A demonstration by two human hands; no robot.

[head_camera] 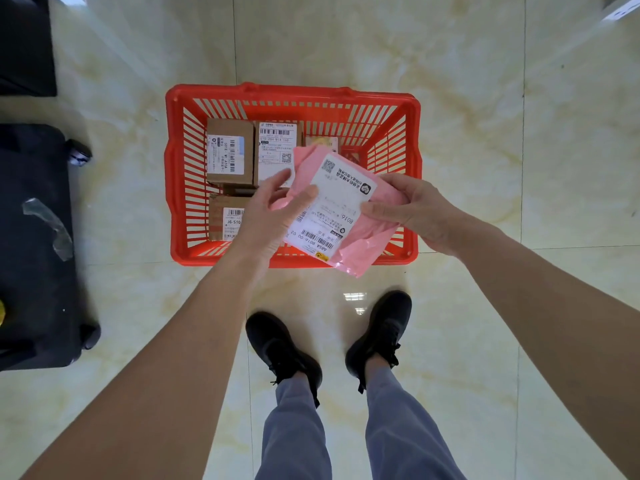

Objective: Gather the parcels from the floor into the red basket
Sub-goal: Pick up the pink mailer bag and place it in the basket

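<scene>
Head view: the left hand (273,209) has its fingers loosely extended, the thumb lying on the white shipping label of a soft pink plastic mailer bag (341,209), while the right hand (412,211) pinches the bag's right edge between thumb and curled fingers. The bag hangs tilted above the near right part of the red slatted plastic basket (294,93), its lower corner overhanging the basket's near rim.

Beyond and left of the left hand, inside the basket, lie a brown cardboard box (230,155) with a label, a white-labelled parcel (275,147) touching its right side, and another brown cardboard box (225,216) nearer the left wrist. The basket's far right corner, beyond the right hand, shows bare slats.

The pale marbled tile floor (485,98) lies open to the right of the right hand and beyond the basket. Well left of the left arm stands a black wheeled case (34,237). Below both hands, black shoes (282,344) stand just short of the basket's near rim
</scene>
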